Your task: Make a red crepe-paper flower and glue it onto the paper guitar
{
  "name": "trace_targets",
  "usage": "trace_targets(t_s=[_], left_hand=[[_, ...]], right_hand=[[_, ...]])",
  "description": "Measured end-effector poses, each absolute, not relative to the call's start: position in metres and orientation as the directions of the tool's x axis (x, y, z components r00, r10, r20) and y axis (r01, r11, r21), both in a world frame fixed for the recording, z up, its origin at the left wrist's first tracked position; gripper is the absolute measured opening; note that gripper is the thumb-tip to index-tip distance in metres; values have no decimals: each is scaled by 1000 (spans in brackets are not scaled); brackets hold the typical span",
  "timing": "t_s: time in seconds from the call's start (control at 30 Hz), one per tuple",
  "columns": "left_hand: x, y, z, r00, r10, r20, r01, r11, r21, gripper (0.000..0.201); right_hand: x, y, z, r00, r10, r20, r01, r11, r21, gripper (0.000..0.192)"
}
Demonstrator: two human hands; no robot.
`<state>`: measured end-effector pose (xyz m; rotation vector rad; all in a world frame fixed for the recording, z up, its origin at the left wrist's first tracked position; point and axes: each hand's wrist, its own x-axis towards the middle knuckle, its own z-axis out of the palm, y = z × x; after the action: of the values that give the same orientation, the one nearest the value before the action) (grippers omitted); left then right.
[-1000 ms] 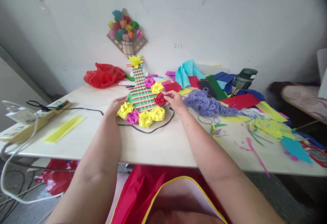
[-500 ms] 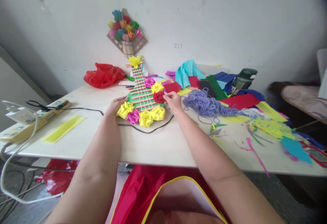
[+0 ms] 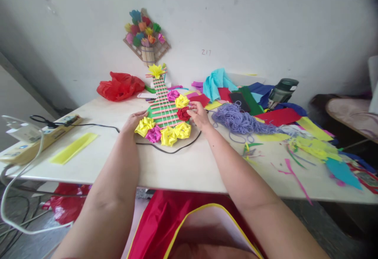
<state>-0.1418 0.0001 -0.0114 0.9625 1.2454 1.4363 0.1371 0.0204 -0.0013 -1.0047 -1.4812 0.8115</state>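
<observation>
Right hand (image 3: 200,116) fingers pinch the red paper flower (image 3: 183,113) on the right edge of the guitar craft (image 3: 164,113), mid tabletop (image 3: 195,164). Left hand (image 3: 133,120) rests half-curled against its left edge, touching the yellow flower (image 3: 144,125).

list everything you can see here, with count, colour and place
guitar craft: 1, green with pink sticks, table centre
red paper flower: 1, red, guitar's right edge
other paper flowers: 7, yellow and magenta, on the guitar
yarn: 1 heap, lilac, right of guitar
paper scraps: many, mixed colours, table right
plastic bag: 1, red, table back
power strip: 1, cream, table left
yellow strip: 1, by power strip
wall bouquet: 1, multicolour, on wall
left hand: on guitar's left edge
right hand: pinching the red paper flower
</observation>
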Motion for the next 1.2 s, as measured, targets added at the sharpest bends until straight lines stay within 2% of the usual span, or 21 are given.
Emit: trace_targets(t_s=[0.17,0.23,0.53,0.77,1.2], left_hand=[[-142,1,-11,-202,979,-33,-167,-2,986,38],[-141,1,-10,-208,977,-40,-166,5,986,39],[-140,-1,-8,-214,976,-32,-158,-2,987,37],[-139,-1,-10,-193,981,-32,-167,-1,986,36],[-136,-2,-9,-199,980,-11,-154,-20,988,44]], right_hand=[[137,26,-5,-37,889,456,260,449,-855,33],[138,29,-7,-53,897,438,254,436,-863,34],[141,18,3,-102,980,172,-24,171,-985,26],[138,21,3,21,983,183,-93,184,-979,27],[137,26,-2,44,981,190,-85,193,-978,28]])
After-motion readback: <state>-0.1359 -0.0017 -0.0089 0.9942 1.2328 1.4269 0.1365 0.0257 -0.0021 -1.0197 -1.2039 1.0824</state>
